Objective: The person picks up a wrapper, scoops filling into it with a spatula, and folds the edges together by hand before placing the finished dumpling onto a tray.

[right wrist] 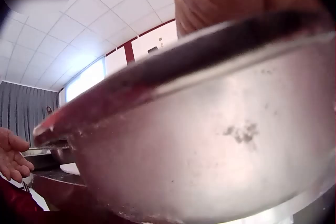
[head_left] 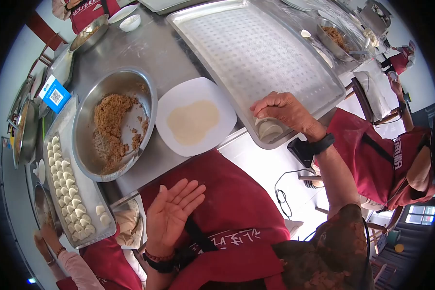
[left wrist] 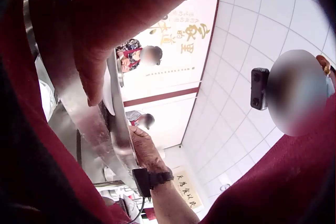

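Observation:
My right hand (head_left: 287, 113) is over the near corner of a large perforated metal tray (head_left: 331, 82), its fingertips pinching a pale half-moon dumpling (head_left: 269, 129) low in the corner. The fingers partly cover the dumpling. In the right wrist view the tray's outer wall (right wrist: 210, 140) fills most of the picture, and the hand shows above the rim. My left hand (head_left: 174, 212) is held palm up before the red apron, fingers straight and nothing in it. Nearest to it are a white plate (head_left: 166, 104) with a pale beige patch and a steel bowl (head_left: 147, 82) of brown crumbly filling (head_left: 112, 116).
On the left, a second tray (head_left: 108, 232) carries rows of dumplings (head_left: 67, 183), beside a blue QR-code card (head_left: 55, 94). Other people in red aprons work around the steel table (head_left: 164, 48). Another bowl of filling (head_left: 334, 38) stands at the far right.

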A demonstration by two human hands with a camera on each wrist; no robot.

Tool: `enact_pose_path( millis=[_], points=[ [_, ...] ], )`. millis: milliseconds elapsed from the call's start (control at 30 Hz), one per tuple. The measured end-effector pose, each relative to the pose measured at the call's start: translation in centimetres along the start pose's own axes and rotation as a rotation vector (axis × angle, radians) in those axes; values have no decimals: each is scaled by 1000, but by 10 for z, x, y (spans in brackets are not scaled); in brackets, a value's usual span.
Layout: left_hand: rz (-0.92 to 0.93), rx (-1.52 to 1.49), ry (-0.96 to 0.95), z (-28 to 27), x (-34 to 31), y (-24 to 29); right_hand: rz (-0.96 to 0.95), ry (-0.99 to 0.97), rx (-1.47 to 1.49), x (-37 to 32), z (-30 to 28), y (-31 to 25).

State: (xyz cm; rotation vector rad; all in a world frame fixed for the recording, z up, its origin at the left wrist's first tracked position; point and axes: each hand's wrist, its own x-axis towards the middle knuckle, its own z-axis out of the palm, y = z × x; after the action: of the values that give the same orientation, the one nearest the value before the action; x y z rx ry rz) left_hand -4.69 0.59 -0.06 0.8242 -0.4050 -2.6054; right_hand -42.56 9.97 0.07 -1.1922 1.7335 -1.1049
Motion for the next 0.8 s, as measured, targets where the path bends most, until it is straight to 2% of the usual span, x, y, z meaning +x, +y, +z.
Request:
enact_pose_path(
  millis=[300, 500, 600, 700, 800],
  points=[
    [0, 14, 6, 3, -1, -1, -90, 11, -104, 0, 8, 1],
    [16, 33, 3, 2, -4, -1, -77, 15, -175, -1, 11, -2],
    [21, 35, -15, 2, -6, -1, 22, 48, -193, -2, 10, -6],
    [22, 36, -24, 0, -8, -1, -21, 217, -154, -4, 15, -10],
    [21, 23, 5, 0, -9, -2, -283, 435, -400, -3, 34, -19]
  ],
)
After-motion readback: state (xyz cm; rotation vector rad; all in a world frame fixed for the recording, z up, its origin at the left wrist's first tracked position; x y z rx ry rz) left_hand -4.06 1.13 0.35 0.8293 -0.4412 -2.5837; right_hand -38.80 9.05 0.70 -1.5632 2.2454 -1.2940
